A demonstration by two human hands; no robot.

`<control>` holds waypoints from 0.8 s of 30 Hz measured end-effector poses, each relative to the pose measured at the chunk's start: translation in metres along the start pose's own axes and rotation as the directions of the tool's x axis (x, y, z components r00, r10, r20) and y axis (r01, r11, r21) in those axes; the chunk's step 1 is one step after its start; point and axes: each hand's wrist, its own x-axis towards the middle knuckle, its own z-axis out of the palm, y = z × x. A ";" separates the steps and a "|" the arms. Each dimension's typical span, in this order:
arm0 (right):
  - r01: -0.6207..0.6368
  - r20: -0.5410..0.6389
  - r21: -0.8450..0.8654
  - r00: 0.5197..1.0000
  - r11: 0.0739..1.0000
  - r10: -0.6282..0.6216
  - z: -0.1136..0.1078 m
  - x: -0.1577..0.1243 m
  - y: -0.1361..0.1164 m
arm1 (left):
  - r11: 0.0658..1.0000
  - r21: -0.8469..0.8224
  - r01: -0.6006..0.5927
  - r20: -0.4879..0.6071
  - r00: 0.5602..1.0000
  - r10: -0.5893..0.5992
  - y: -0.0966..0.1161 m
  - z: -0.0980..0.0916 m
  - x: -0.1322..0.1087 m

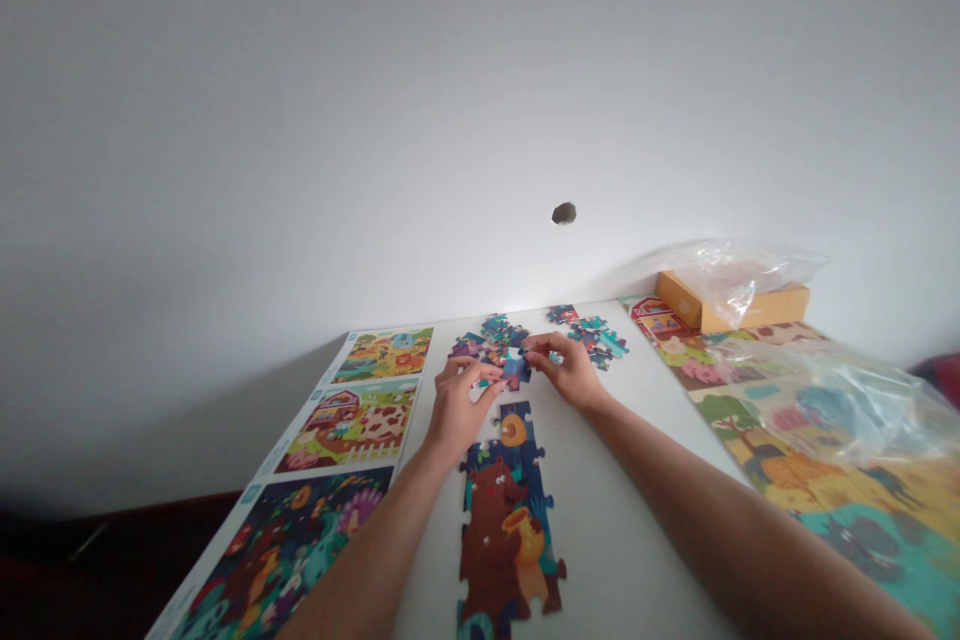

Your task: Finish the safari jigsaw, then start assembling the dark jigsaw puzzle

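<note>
Both hands are over the far part of the white table, around a blue and purple puzzle piece (pixel 515 369). My left hand (pixel 463 404) has thumb and fingertips together at that piece's left side. At its right side, my right hand (pixel 568 367) pinches near a small dark edge; whether it grips this piece or another is unclear. Nearer to me lies a joined strip of puzzle (pixel 501 530) showing a brown bear and a yellow jar. Loose pieces (pixel 466 344) lie beyond my left hand, and more loose pieces (pixel 604 340) lie beyond my right.
A printed sheet with three pictures (pixel 352 425) covers the table's left side. On the right are an animal-scene puzzle (pixel 780 420), an orange box (pixel 757 308) and crumpled clear plastic (pixel 862 405). Behind the table stands a white wall (pixel 450 120) with a small hole.
</note>
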 end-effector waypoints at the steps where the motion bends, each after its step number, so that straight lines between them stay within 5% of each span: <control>1: 0.001 0.001 0.000 1.000 1.000 -0.001 0.000 0.000 0.000 | 1.000 -0.001 -0.003 0.000 1.000 0.003 0.000 0.000 0.000; 24: -0.051 0.032 0.083 0.998 0.995 0.048 -0.001 -0.001 -0.004 | 0.997 0.071 -0.029 0.029 0.999 0.027 0.000 0.000 -0.001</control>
